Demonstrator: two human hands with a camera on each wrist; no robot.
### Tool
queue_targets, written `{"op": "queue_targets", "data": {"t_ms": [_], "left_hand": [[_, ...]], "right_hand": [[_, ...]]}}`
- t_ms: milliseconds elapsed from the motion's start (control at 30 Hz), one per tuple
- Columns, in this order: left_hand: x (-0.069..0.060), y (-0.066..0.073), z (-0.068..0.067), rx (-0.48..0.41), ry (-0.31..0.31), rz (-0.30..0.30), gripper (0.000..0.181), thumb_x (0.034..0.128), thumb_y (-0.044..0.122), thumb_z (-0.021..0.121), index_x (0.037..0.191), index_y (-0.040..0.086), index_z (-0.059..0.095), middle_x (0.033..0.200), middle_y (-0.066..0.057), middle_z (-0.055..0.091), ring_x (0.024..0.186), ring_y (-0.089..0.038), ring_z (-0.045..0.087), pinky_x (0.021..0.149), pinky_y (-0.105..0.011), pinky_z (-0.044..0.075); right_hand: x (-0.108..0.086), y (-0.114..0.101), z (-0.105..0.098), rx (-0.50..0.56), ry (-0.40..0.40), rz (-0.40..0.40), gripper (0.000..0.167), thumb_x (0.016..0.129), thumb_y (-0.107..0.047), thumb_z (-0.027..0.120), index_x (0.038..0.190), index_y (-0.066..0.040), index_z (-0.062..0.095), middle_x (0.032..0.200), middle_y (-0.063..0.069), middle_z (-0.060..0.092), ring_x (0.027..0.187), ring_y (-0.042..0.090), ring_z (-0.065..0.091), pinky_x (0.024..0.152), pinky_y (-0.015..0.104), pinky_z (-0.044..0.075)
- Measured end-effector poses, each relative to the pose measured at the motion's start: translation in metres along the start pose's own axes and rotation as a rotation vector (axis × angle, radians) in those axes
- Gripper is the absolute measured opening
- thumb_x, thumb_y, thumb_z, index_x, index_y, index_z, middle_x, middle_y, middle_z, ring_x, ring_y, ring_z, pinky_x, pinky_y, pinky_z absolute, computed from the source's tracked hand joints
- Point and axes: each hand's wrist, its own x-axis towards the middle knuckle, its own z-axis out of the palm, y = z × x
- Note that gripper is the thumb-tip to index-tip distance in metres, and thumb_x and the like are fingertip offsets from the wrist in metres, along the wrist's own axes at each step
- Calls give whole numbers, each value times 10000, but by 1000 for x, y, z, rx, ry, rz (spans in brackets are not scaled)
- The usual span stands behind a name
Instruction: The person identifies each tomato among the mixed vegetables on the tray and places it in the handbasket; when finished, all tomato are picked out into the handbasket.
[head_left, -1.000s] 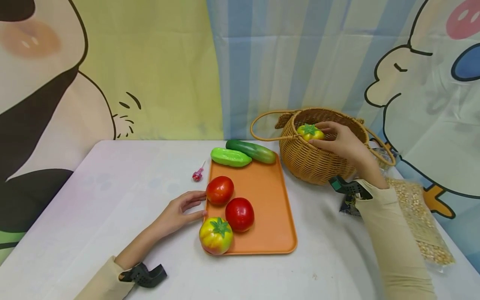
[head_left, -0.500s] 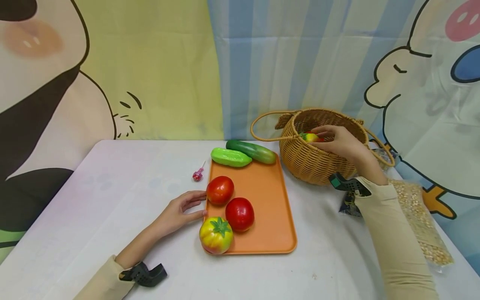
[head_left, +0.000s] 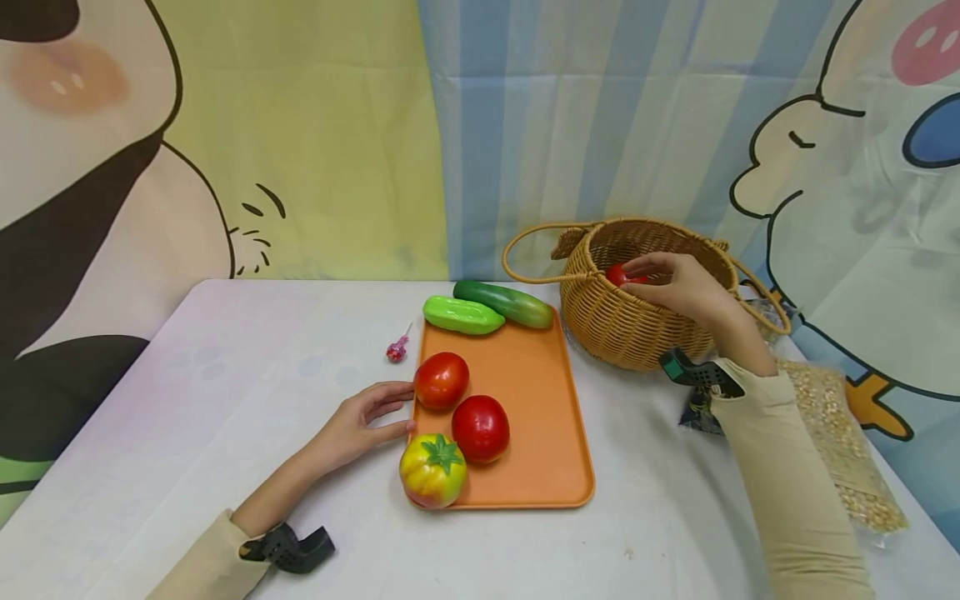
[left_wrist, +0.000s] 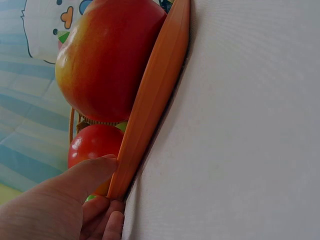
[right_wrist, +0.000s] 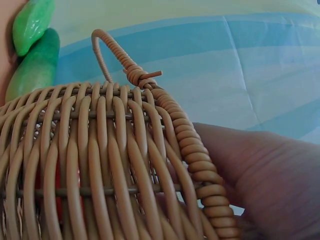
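Note:
My left hand (head_left: 367,425) holds the left edge of an orange tray (head_left: 540,450), thumb on its rim and fingers below in the left wrist view. Two red tomatoes (head_left: 481,429) and a yellow-red tomato (head_left: 432,472) with a green leafy top lie on the tray near this hand. My right hand (head_left: 678,287) reaches over the rim of a wicker basket (head_left: 637,329). Its fingers and thumb are curved round a tomato whose red side (head_left: 618,274) shows; the hand and basket wall hide the rest. Red also shows through the weave in the right wrist view.
A light green cucumber (head_left: 462,316) and a darker one (head_left: 504,303) lie across the tray's far end. Left of the tray lies a lollipop (head_left: 397,348). Bagged grains (head_left: 840,442) and a dark packet (head_left: 701,408) are by the right arm. A printed curtain hangs behind.
The tomato at my right hand showed its yellow side and green top, then turned; now red shows. The right hand stays at the basket. My left hand and the tray have not moved.

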Motion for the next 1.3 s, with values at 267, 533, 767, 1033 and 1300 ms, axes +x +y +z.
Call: {"op": "queue_targets", "data": {"t_ms": [267,533,767,1033,1300], "left_hand": [[1,2,-1,8,-3,-6,582,866,131,751,1363,-36,501,1356,-219,548,1244,-356,551,1041,-370,454],[1,2,-3,18,0,-3,575,865,132,751,1359,-34,506,1349,-216,553,1240,-355,555,1041,-377,451],[1,2,-4,17,-1,3,575,864,130,751,1357,-35,506,1347,-218,554,1237,-357,558,1038,-378,455],[2,0,-2,1,7,20,572,858,105,752,1353,-41,506,1348,-224,551,1236,-367,555,1035,-374,457],[1,-2,0,8,5,25,569,858,105,753,1352,-37,509,1346,-222,554,1234,-360,559,1035,-371,456]], "right_hand": [[-5,4,3,43,84,10,534,912,-444,663,1310,-96,586,1287,135,572,1040,206,563,736,218,519],[-10,8,8,195,163,-30,418,917,-363,685,1246,-111,622,1124,40,683,930,62,638,759,176,538],[-15,13,12,278,238,-138,389,910,-297,705,1227,-82,640,1130,-95,647,1002,26,618,805,122,523],[-20,11,14,389,257,-294,346,924,-111,679,1249,-11,620,1191,-15,658,1097,63,612,886,113,504],[-31,6,21,509,225,-406,340,924,-23,651,1261,-7,617,1209,6,657,1117,109,597,884,151,525]]}}
